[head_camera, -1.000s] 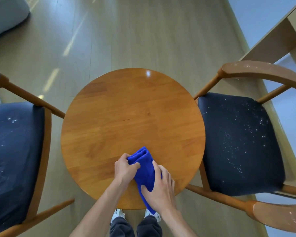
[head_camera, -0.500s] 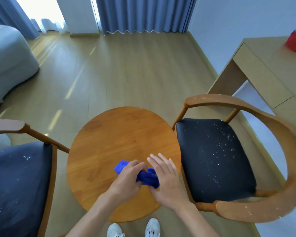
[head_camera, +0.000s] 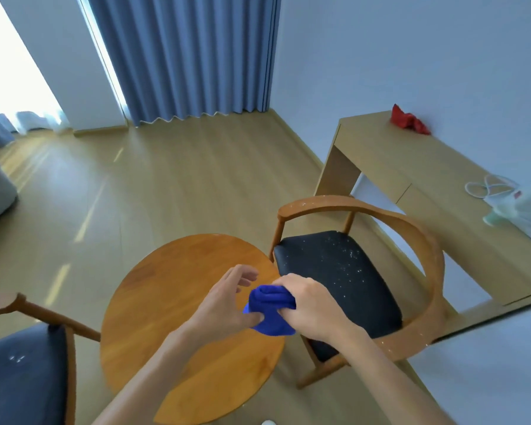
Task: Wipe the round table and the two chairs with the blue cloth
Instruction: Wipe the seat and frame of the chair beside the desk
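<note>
Right hand [head_camera: 311,308] grips the bunched cloth [head_camera: 270,312] above the table's [head_camera: 172,302] right edge, fingers curled round it. Left hand [head_camera: 227,302] beside it, fingers spread and loose; thumb seems to touch the cloth, hard to tell. Tabletop looks clean and glossy. Right chair [head_camera: 344,277] has white specks on seat and armrest; left chair [head_camera: 22,375] has a few too. Chairs likely left. Wood floor, blue curtains [head_camera: 190,56], desk [head_camera: 411,167] by wall.
</note>
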A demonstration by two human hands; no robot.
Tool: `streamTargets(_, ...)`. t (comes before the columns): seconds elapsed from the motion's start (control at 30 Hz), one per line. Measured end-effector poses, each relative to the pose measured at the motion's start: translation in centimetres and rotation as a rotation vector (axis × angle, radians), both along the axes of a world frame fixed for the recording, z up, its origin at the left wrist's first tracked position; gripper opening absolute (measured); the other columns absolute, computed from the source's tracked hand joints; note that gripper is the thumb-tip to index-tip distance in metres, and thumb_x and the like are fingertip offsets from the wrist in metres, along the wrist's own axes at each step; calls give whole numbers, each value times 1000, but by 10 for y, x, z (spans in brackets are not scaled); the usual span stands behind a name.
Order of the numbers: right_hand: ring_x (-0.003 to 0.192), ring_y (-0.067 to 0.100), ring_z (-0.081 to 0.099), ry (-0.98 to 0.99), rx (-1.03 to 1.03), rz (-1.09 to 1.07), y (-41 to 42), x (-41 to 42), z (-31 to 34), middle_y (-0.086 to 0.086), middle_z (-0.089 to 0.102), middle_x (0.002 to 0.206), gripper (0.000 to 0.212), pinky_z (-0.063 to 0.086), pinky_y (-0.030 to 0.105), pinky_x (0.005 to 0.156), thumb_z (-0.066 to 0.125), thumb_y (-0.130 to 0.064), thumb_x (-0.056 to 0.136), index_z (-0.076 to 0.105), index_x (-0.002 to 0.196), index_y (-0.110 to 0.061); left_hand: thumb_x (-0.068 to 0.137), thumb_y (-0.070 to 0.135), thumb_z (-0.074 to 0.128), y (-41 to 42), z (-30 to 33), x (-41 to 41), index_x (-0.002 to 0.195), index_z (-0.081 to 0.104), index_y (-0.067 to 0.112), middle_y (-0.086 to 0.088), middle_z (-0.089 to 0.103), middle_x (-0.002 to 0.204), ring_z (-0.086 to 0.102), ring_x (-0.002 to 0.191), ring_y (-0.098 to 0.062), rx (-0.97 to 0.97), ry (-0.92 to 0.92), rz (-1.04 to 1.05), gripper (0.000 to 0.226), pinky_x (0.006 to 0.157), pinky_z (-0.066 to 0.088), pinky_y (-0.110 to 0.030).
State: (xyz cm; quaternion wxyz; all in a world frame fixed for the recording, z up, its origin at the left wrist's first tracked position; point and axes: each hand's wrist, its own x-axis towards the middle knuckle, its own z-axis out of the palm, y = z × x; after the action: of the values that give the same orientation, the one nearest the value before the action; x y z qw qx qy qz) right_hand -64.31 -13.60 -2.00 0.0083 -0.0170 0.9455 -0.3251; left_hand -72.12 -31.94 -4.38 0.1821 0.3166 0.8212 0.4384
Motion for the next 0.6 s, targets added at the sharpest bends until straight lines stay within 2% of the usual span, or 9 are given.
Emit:
streamTargets(0.1,86,7,60,4,-43,-34,9,13,23,-10,64,95,26,50,20,76,66,-17,83,62,107,-23,69,27,80,6,4,8,113,43,44,24,56,114,50,110,7,-29,-26,-90,61,88,37,-4)
streamTargets(0.2,88,4,59,10,-99,-100,22,23,39,-12,64,95,31,49,15,75,68,-12,81,62,109,-23,73,24,79,25,9,16,111,49,41,23,59,108,52,105,7,24,-17,-79,52,84,38,-2)
streamTargets(0.37,89,3,60,46,-175,-141,53,30,57,-13,65,95,34,49,15,77,69,-8,81,63,111,-21,75,22,78,61,22,16,106,51,41,21,63,100,55,97,7,113,-7,-69,46,81,40,-2)
streamTargets(0.47,90,1,59,66,-225,-151,78,31,63,-15,65,95,36,47,11,75,68,-4,79,63,108,-24,75,24,79,86,26,19,113,51,37,20,63,101,56,96,6,96,-11,-76,49,79,44,-5)
streamTargets(0.6,91,1,60,87,-313,-159,123,32,65,-16,67,94,37,48,12,74,68,-3,80,63,106,-29,74,27,78,129,25,27,118,47,36,14,64,103,60,94,-2,74,-45,-43,54,78,51,-13)
